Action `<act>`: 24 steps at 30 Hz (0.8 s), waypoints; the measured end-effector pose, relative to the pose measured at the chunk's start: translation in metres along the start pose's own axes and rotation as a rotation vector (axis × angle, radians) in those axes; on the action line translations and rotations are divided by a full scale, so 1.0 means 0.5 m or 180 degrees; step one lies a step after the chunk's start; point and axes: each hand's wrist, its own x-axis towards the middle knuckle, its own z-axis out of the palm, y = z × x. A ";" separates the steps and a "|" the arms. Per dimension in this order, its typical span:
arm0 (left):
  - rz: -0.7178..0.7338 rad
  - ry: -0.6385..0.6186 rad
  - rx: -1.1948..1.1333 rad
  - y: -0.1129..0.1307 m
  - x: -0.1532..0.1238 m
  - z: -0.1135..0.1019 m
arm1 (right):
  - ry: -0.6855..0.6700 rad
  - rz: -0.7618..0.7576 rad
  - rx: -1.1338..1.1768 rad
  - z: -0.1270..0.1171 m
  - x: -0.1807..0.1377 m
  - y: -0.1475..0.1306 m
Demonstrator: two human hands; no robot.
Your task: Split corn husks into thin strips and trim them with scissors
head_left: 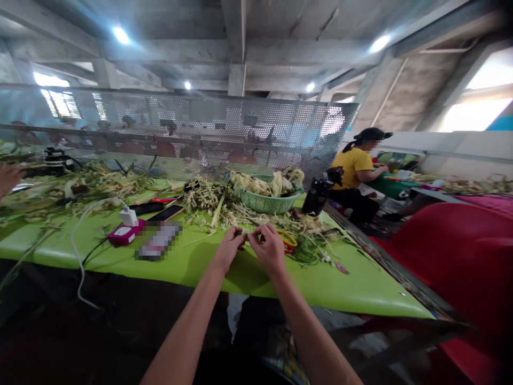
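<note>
Got two bare forearms stretched out up close, ending in left hand and right hand, almost fingertip to fingertip just above the lime-green tabletop. Curled in on both sides, with no real gap at the pinch, and seemingly closed on a thin pale piece right between the tips — too small to name, honestly. Can't tell if plant strip or something else.

For fiddly stuff like this, would keep the pinch light and short: thumb against forefinger, close to the working spot, so as not to crush or snap anything brittle. Steady with one, make the fine moves with the other, and stay low over bare green so as not to lose a dropped bit in the dried plant litter just beyond. Watch the yellow loop and red loop just beside the right hand — easy to snag with a knuckle. Maybe nudge those clear, plus the loose green stems. Leave the pale-green basket be, likewise the black bottle beside it. Mind the white cable hanging off the edge, too.
</note>
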 end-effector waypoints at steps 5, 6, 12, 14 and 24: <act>0.0010 -0.0052 -0.0043 -0.001 -0.001 -0.001 | 0.0005 0.0018 0.0061 -0.001 0.001 0.000; -0.0005 -0.0067 -0.0067 0.000 -0.002 0.000 | 0.0012 0.0027 0.0070 -0.001 0.001 -0.001; 0.0017 -0.0089 -0.0008 0.004 -0.003 0.000 | -0.0007 -0.0019 0.0078 0.001 0.001 0.003; 0.0055 -0.0104 0.0050 0.001 -0.001 0.000 | -0.0014 -0.0029 0.0087 0.002 0.000 0.005; 0.0026 -0.0120 -0.0049 0.008 -0.005 0.000 | 0.0028 -0.0072 0.0220 0.006 0.002 0.012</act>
